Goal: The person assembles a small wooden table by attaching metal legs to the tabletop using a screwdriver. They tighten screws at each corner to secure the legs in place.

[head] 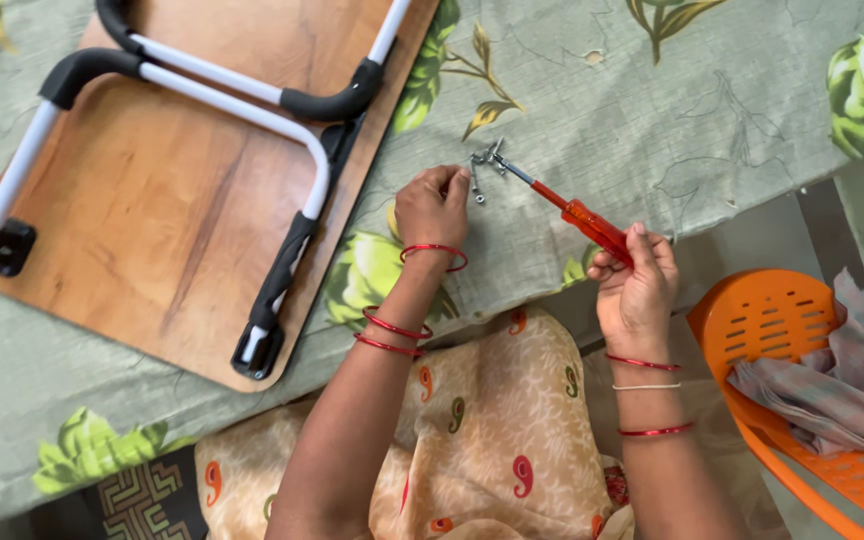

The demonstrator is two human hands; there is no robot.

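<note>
A bed (652, 110) covered w/ a green leaf-print sheet is seen from above. At upper left an upturned wooden lap table (152, 220) is laid on it, underside up, w/ 2 white tube legs (242, 105) folded flat and black brackets at the ends. At lower right an orange plastic chair (767, 330) is seen beside the bed, w/ a checked cloth (832, 370) draped on it.

A red-handled screwdriver (577, 215) is gripped in the right hand (637, 285), fingers wrapped round the handle end. Its long axis is run diagonally, from lower right up to upper left, w/ the metal tip set among a small cluster of screws (487, 160) on the sheet.

The left hand (434, 205) is placed just left of the cluster, its fingers (457, 180) pinched narrow at the nearest screw; whether 1 is actually held can't be told. The left hand is thus nearer the screws than the right, approx. touching them. The lap table's edge is near, to the left; nothing is seen between the hands and the screws.
</note>
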